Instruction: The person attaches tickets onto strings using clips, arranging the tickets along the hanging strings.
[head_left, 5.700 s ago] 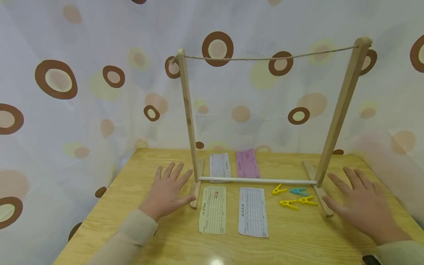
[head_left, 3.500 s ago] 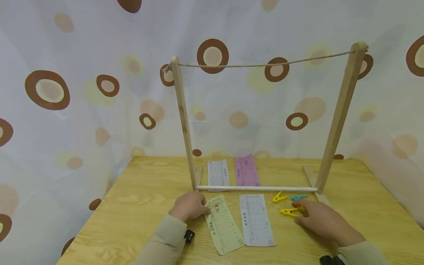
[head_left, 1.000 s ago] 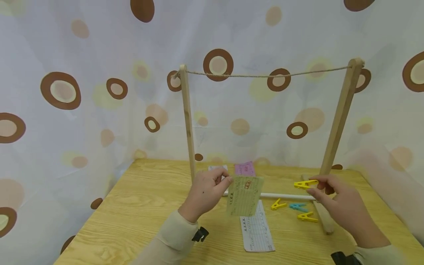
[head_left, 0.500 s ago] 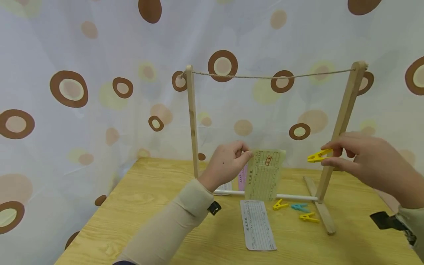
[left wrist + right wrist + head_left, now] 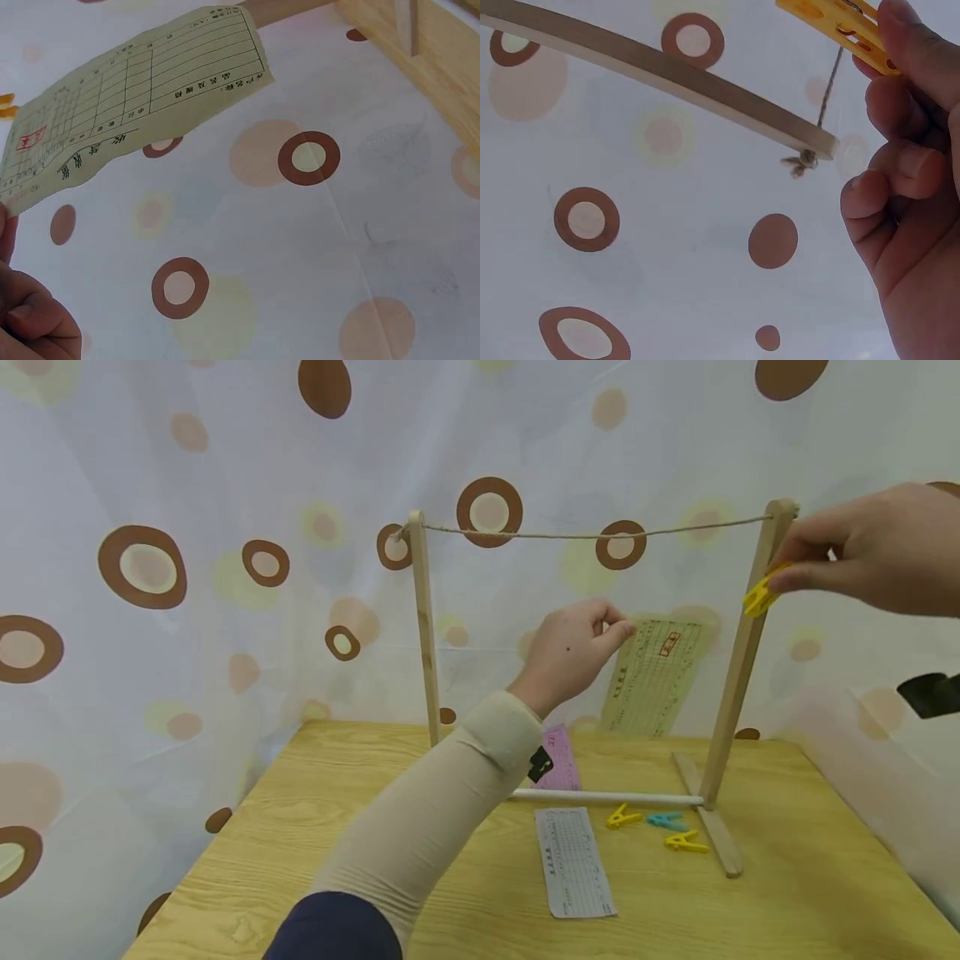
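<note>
My left hand (image 5: 573,652) pinches the upper left corner of a yellow printed receipt slip (image 5: 658,677), which hangs tilted in the air below the string (image 5: 562,536) of a wooden frame. The left wrist view shows the same slip (image 5: 142,97), with a red stamp near the pinched end. My right hand (image 5: 881,552) pinches a yellow clothespin (image 5: 761,593) between thumb and fingers, in front of the frame's right post (image 5: 738,693). In the right wrist view the clothespin (image 5: 844,30) sits at the top, partly cut off by the frame edge.
On the wooden table (image 5: 285,852) lie a white slip (image 5: 576,864), a pink slip (image 5: 561,758) behind the white rod (image 5: 607,797), two yellow clothespins (image 5: 686,842) and a blue clothespin (image 5: 666,821). The frame's left post (image 5: 425,627) stands left of my forearm. A patterned curtain hangs behind.
The left hand picked up the yellow slip from the table and lifted it up and rightward. The right hand took a yellow clothespin and raised it toward the string's right end.
</note>
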Tool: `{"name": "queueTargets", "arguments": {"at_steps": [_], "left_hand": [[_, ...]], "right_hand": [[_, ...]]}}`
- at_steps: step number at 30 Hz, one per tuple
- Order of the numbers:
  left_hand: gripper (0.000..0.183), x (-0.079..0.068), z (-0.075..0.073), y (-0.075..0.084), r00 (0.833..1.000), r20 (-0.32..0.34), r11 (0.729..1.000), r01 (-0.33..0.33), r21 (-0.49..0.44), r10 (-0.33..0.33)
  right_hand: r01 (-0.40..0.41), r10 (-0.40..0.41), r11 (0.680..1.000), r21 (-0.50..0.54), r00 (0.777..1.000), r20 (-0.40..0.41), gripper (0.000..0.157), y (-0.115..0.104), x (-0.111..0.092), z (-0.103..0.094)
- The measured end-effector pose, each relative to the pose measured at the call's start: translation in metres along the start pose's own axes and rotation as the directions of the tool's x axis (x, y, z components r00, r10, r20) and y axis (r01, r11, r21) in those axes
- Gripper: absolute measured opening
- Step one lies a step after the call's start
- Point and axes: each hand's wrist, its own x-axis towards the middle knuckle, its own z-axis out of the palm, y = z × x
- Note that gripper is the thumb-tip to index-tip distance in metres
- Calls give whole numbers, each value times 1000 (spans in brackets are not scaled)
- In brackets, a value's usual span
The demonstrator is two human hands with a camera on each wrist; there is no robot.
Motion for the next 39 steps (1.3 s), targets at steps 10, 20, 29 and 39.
{"name": "queueTargets", "arguments": {"at_steps": [10, 20, 29, 39], "left_hand": [[20, 49, 12, 25, 991, 1, 986, 136, -93, -137], [19, 70, 15, 30, 977, -43, 975, 205, -91, -209], [21, 75, 17, 33, 971, -25, 967, 232, -104, -236], [27, 65, 10, 20, 973, 10, 970, 230, -81, -230]], "right_hand": [[-61, 61, 998, 2, 998, 25, 17, 22, 51, -25], [-95, 90, 995, 25, 984, 152, 25, 17, 79, -24], [-122, 110, 992, 16, 939, 326, 35, 13, 82, -15], [-82, 81, 997, -8, 959, 272, 69, 12, 65, -7]]}}
